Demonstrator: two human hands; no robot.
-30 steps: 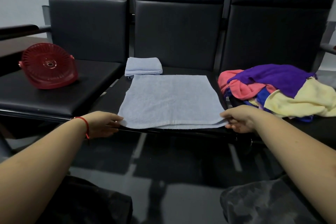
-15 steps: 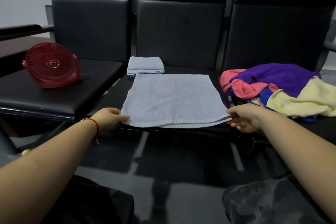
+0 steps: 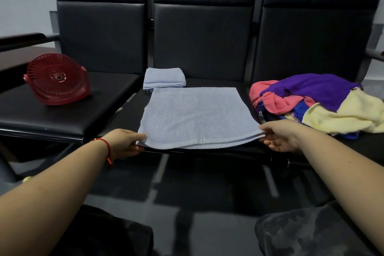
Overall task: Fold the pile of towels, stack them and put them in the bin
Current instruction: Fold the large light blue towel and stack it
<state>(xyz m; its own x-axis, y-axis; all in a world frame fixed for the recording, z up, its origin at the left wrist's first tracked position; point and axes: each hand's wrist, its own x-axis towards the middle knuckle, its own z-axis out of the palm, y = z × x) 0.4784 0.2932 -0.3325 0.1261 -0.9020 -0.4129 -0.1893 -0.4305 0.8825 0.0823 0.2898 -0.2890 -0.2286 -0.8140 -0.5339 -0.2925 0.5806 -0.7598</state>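
A pale blue towel [image 3: 195, 116], doubled over with two hemmed layers showing, lies flat on the middle seat [image 3: 245, 151], its near edge at the seat's front edge. The left hand [image 3: 124, 143] pinches its near left corner; the right hand [image 3: 280, 137] pinches the near right corner. A folded blue towel [image 3: 164, 78] sits at the seat's back edge. A pile [image 3: 320, 104] of pink, purple, blue and yellow towels lies on the right seat. A red fan [image 3: 57, 79] rests on the left seat.
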